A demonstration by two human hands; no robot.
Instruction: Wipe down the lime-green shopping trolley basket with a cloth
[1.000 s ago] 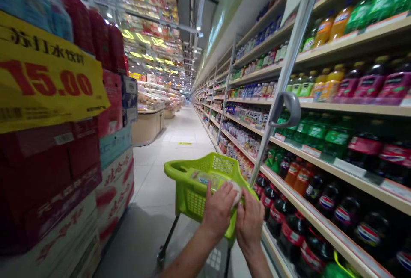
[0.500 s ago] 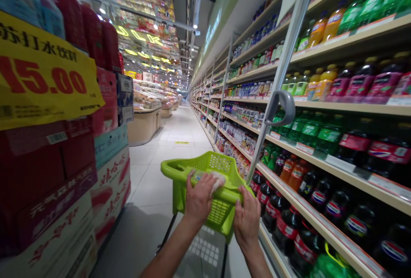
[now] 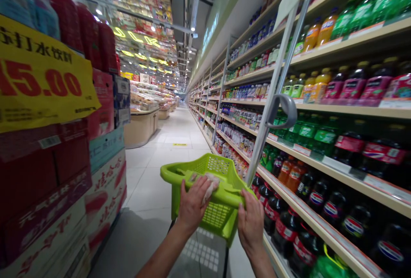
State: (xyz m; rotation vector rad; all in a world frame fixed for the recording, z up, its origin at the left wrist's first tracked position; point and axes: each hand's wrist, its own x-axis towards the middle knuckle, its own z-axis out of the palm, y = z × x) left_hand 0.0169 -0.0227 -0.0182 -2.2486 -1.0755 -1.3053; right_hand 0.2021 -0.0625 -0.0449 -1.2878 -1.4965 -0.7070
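In front of me stands a lime-green plastic shopping cart [image 3: 221,218] with a perforated basket on dark legs. My left hand [image 3: 195,203] presses a crumpled whitish cloth [image 3: 212,182] onto the top of its near handle bar; the palm hides part of the cloth. Curled over the right corner of the same handle is my right hand [image 3: 251,220], fingers on top and thumb on the near side.
Shelves of drink bottles [image 3: 324,134] run along the right, with a metal ladder [image 3: 272,81] and its grey hooked handle leaning there. Stacked drink cartons [image 3: 105,184] under a yellow price sign [image 3: 48,77] line the left. A tiled aisle [image 3: 167,149] stretches ahead past wooden display counters [image 3: 141,128].
My left hand has slid slightly left and toward me on the handle with the cloth. The right hand keeps its hold at the corner. The view has shifted slightly.
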